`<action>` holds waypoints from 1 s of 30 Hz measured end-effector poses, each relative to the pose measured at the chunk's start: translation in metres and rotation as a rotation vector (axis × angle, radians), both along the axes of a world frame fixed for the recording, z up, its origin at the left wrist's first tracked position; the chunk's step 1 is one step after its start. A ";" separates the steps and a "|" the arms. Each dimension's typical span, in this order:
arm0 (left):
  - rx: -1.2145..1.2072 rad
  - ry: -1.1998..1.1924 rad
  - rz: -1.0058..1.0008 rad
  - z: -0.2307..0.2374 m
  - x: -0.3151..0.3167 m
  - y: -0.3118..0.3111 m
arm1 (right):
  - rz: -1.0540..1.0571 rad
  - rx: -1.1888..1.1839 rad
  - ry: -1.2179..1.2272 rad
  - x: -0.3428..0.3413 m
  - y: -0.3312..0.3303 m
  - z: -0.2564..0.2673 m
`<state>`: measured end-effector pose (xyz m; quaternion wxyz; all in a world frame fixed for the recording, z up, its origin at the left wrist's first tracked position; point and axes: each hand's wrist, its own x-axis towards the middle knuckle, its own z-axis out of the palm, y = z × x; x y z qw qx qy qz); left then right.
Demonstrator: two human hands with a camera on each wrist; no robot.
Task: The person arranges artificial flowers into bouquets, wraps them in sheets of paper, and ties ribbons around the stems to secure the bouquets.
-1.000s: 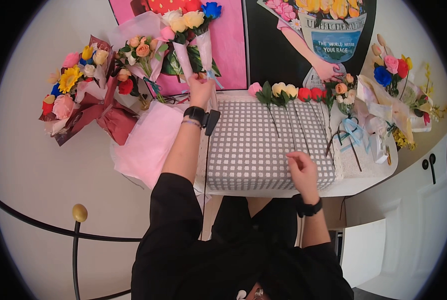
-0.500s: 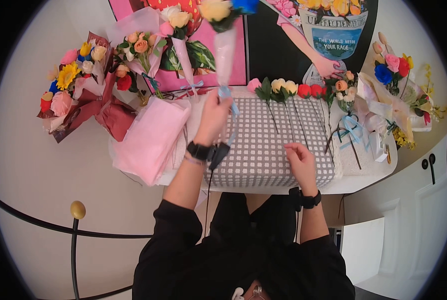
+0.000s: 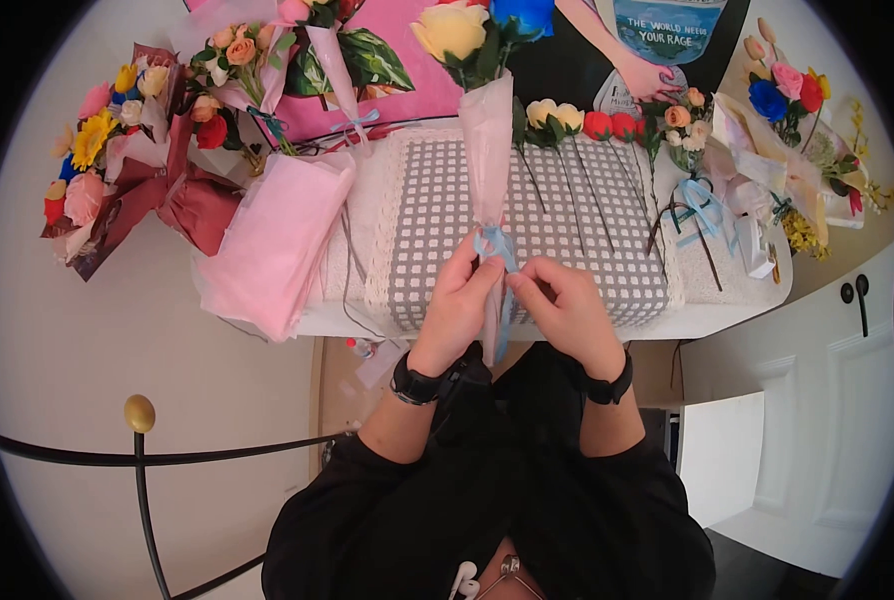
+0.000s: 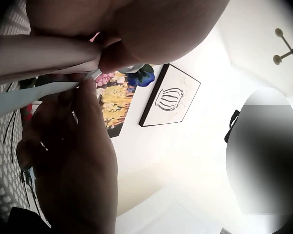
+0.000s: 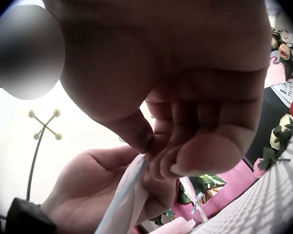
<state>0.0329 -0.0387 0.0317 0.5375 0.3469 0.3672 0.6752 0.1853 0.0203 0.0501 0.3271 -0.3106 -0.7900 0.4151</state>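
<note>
Gripping the narrow lower end of a slim cone bouquet wrapped in pale-pink paper (image 3: 488, 150), the left hand (image 3: 457, 305) appears in the head view beside the right hand (image 3: 572, 312), which pinches a light-blue ribbon (image 3: 493, 241) tied there. A large cream rose (image 3: 451, 32) and a bright blue rose (image 3: 523, 14) top the bouquet, held over a grey-and-white checked cloth (image 3: 429, 225) on the white tabletop (image 3: 732, 318). In the left wrist view, the ribbon runs to the fingertips of both hands. In the right wrist view, the right thumb and fingers meet on the ribbon along the paper.
</note>
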 end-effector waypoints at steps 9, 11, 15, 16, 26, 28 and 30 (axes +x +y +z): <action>0.089 0.014 0.157 -0.009 -0.020 -0.002 | 0.297 -0.495 0.254 0.054 -0.001 -0.033; 0.076 -0.068 0.203 -0.002 -0.027 -0.006 | 0.425 -0.775 0.724 0.078 -0.002 -0.041; 0.069 -0.014 0.202 -0.006 -0.018 -0.008 | 0.549 -0.819 0.877 0.097 -0.005 -0.050; 0.092 0.032 0.232 -0.002 -0.015 -0.008 | 0.546 -0.820 0.877 0.102 -0.005 -0.053; 0.207 0.783 0.401 -0.012 -0.006 -0.007 | -0.106 -0.208 0.475 0.056 0.006 -0.015; 0.199 0.795 0.396 -0.005 0.008 -0.010 | -0.052 -0.325 0.567 0.032 0.008 0.008; 0.285 1.044 0.400 0.001 0.019 -0.014 | -0.005 -0.388 0.637 0.009 0.009 0.013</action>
